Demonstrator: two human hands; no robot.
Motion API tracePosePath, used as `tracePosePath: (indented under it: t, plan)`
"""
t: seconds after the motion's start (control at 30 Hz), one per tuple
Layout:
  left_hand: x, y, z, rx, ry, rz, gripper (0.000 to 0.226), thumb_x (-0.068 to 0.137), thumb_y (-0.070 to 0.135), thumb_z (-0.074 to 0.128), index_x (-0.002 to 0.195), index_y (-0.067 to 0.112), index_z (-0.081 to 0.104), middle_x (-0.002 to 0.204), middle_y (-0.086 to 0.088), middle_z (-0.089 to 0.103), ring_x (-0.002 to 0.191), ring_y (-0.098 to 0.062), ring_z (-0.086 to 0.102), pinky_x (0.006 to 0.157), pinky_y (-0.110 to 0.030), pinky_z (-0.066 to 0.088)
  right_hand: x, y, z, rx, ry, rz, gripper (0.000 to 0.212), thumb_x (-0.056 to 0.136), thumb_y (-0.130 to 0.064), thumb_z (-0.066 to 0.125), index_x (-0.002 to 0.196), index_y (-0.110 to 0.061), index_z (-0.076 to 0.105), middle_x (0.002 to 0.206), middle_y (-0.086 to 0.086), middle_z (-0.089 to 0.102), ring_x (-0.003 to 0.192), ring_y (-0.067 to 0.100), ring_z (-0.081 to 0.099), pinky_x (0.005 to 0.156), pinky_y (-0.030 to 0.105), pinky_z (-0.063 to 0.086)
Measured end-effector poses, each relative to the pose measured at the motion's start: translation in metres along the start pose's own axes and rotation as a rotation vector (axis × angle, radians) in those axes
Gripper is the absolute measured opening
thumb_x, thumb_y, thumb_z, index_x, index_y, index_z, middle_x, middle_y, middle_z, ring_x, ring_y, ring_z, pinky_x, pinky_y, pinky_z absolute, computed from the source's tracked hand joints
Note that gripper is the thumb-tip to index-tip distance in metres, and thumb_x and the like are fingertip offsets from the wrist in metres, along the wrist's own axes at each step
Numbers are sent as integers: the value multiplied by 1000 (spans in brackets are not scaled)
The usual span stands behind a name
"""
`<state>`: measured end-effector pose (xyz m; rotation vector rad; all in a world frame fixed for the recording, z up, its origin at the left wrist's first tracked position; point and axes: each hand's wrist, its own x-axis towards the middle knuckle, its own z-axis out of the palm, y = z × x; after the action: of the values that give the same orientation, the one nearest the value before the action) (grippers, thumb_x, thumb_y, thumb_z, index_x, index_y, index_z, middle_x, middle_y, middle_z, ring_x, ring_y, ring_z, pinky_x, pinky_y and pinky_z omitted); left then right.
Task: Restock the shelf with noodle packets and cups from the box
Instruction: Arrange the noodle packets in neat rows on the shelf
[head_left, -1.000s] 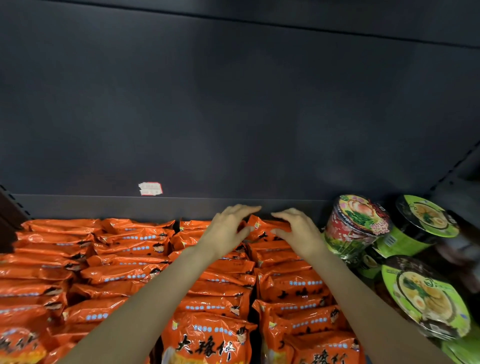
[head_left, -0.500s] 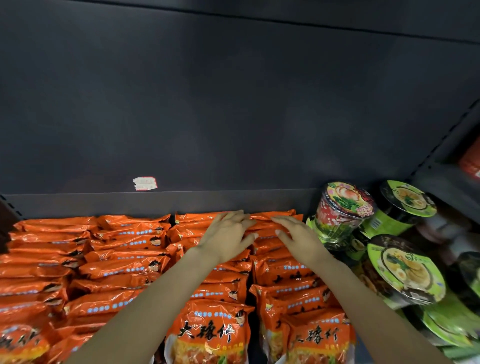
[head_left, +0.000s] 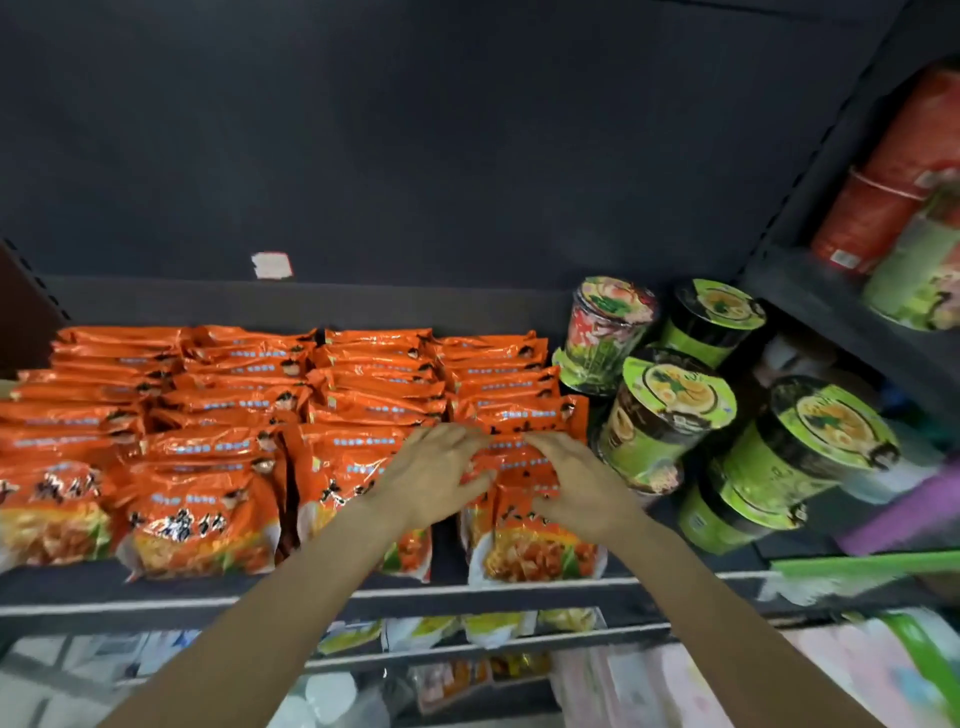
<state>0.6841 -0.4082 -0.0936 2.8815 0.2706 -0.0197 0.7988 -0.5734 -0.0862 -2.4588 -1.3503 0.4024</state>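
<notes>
Orange noodle packets (head_left: 228, 415) stand in several rows across a dark shelf (head_left: 311, 597). My left hand (head_left: 434, 470) lies on the tops of the packets in the right-hand rows, fingers spread and nearly straight. My right hand (head_left: 576, 486) rests just beside it on the rightmost row (head_left: 519, 415), fingers bent lightly over the packet tops. Neither hand lifts a packet. Green-lidded noodle cups (head_left: 670, 410) lie tipped on the shelf to the right of my right hand, with a red and green cup (head_left: 608, 332) behind them. The box is out of sight.
The shelf's dark back panel (head_left: 467, 156) carries a small white sticker (head_left: 271, 265). A side shelf at upper right holds red cups (head_left: 883, 208). Lower shelves below show pale packets (head_left: 493, 623). A green and purple item (head_left: 883, 540) lies at the right edge.
Both hands have drawn back from the rear of the packet rows toward the front rows. The view has tilted down, showing the shelf's front edge and the lower shelves.
</notes>
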Motion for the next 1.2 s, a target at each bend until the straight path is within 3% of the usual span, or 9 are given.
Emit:
tracePosePath:
  t: [0.13,0.27,0.5,0.63,0.77,0.87,1.0,1.07,1.2]
  plan:
    - [-13,16,12,94,-53,-53,93,79,66,54,150,21,15,158,0,7,144,-20,10,117,-38,10,-16,6,20,-255,-13,-47,95,81,-40,69,151,-20,9,155,-2,13,142,19,14,118,31,12]
    - [-2,23,24,173,21,-95,97,74,62,65,148,20,17,157,-7,7,145,-24,9,117,-39,9,-11,10,35,-345,74,-18,108,75,-33,77,150,-21,0,156,1,6,144,20,9,117,31,4]
    - [10,19,34,288,176,-72,76,71,51,72,131,13,43,133,-11,44,127,-29,38,107,-38,28,-1,10,43,-415,182,5,103,70,-34,80,149,-21,16,150,2,26,138,20,28,107,33,31]
    - [20,10,29,288,263,-111,77,49,46,87,112,12,58,112,-11,60,108,-29,57,94,-40,44,19,5,46,-430,301,57,109,41,-27,94,136,-18,42,132,7,50,115,24,54,86,35,50]
    - [20,4,29,236,322,-114,80,53,44,86,119,11,54,119,-10,58,114,-28,54,98,-40,42,23,3,51,-428,352,67,109,40,-30,94,135,-18,44,129,9,50,112,26,55,83,37,51]
    - [13,1,27,193,267,-63,91,64,46,79,138,13,38,137,-8,45,130,-24,40,109,-36,26,21,2,49,-425,293,49,112,48,-42,91,141,-20,33,138,10,41,120,27,47,92,40,46]
    - [5,-8,22,161,158,-70,104,74,55,67,150,17,7,158,-3,11,146,-19,6,117,-33,-2,27,3,29,-290,218,86,118,65,-50,79,150,-25,1,154,17,4,143,32,8,116,44,14]
    - [4,-10,19,150,84,-65,103,77,55,64,151,18,2,159,-2,3,146,-17,-1,116,-32,-6,31,2,23,-302,174,99,116,68,-51,77,150,-23,-1,155,16,5,144,32,7,118,43,8]
    - [3,-12,5,-29,87,-57,85,84,44,58,151,21,11,158,2,11,146,-13,6,116,-28,-2,35,-8,26,-272,106,36,105,73,-54,71,150,-23,7,151,10,21,142,29,14,118,43,7]
